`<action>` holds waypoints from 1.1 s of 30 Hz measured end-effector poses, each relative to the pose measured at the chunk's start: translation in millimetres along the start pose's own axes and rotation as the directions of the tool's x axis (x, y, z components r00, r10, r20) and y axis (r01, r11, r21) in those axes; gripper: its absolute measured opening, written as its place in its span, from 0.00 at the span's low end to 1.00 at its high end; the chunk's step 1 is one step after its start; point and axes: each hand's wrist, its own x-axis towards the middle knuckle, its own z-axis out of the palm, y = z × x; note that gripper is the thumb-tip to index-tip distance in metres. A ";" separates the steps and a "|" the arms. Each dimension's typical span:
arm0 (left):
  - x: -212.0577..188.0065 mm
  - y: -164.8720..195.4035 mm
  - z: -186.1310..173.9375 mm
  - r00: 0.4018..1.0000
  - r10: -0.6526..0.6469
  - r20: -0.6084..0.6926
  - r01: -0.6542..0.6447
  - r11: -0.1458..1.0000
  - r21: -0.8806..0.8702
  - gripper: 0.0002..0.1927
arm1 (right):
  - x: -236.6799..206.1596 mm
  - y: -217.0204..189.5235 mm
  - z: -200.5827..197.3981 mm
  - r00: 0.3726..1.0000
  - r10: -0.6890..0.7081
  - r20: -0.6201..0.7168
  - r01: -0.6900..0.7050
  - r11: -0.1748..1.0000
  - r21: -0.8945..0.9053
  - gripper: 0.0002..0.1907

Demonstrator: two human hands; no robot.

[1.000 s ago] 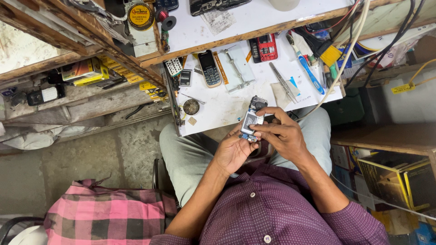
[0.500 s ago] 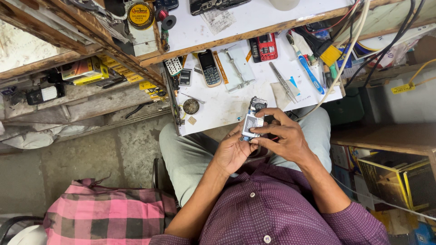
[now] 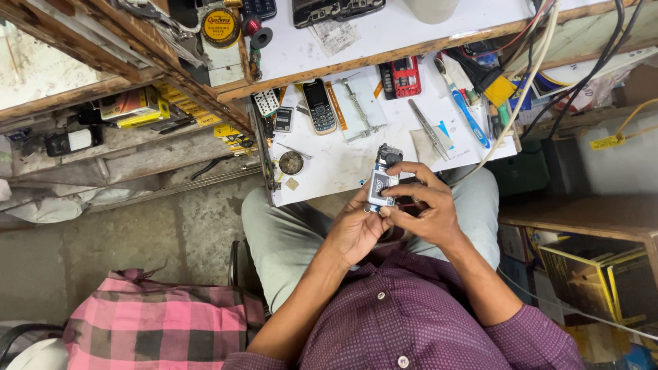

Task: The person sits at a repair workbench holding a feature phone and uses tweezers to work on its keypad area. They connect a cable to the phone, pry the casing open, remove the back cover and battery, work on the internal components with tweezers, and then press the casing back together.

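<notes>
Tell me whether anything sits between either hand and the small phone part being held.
Nothing visible does. The left hand and right hand both grip the phone part directly, fingers on its edges, above the white table.

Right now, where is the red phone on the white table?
In the head view, the red phone lies near the far edge of the white table, between the metal clamp and the blue toothbrush.

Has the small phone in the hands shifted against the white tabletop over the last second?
No. The small phone sits at the same spot over the white tabletop's near edge, held by the left hand and right hand.
</notes>
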 end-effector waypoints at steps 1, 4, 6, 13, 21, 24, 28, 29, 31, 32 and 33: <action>0.9 -0.5 1.5 1.000 -0.001 -0.001 0.001 1.000 0.002 0.31 | -0.4 0.1 0.1 1.000 0.027 -0.015 -0.026 0.999 0.020 0.16; 5.5 -1.3 9.6 0.999 0.005 -0.038 -0.004 1.000 0.025 0.32 | -2.6 2.6 1.9 0.990 0.127 -0.053 -0.121 0.986 0.115 0.16; 8.8 -2.1 17.4 0.998 0.020 -0.055 -0.020 1.000 0.003 0.35 | -4.4 6.2 4.7 0.985 0.155 -0.071 -0.135 0.963 0.232 0.16; 17.0 -6.7 31.5 0.994 0.100 0.045 -0.094 0.988 -0.123 0.47 | -12.6 19.8 13.3 0.959 0.260 -0.115 -0.153 0.812 0.563 0.16; 19.5 -11.1 26.9 0.992 0.126 0.030 -0.120 0.983 -0.140 0.43 | -15.8 19.7 17.8 0.953 0.297 -0.054 -0.159 0.647 0.746 0.18; 19.6 -12.0 29.3 0.983 0.181 0.025 -0.178 0.979 -0.102 0.45 | -17.5 20.5 18.4 0.940 0.341 -0.035 -0.177 0.571 0.802 0.19; 18.2 -6.1 35.5 0.974 0.226 0.017 -0.225 0.974 -0.030 0.49 | -21.0 23.1 17.4 0.930 0.366 0.014 -0.211 0.505 0.837 0.21; 17.3 -3.2 37.7 0.973 0.231 0.001 -0.231 0.973 -0.010 0.51 | -21.7 23.6 16.3 0.924 0.382 0.011 -0.212 0.488 0.847 0.21; 15.2 4.6 42.9 0.958 0.286 0.032 -0.287 0.948 0.139 0.52 | -22.7 23.3 11.8 0.911 0.412 0.009 -0.213 0.452 0.866 0.21; 13.5 8.6 45.6 0.949 0.312 0.050 -0.315 0.925 0.211 0.53 | -23.2 22.4 8.0 0.916 0.401 0.005 -0.234 0.525 0.818 0.22; 12.1 13.0 48.5 0.948 0.317 0.000 -0.302 0.903 0.305 0.54 | -22.8 21.1 3.7 0.922 0.388 0.000 -0.250 0.594 0.765 0.23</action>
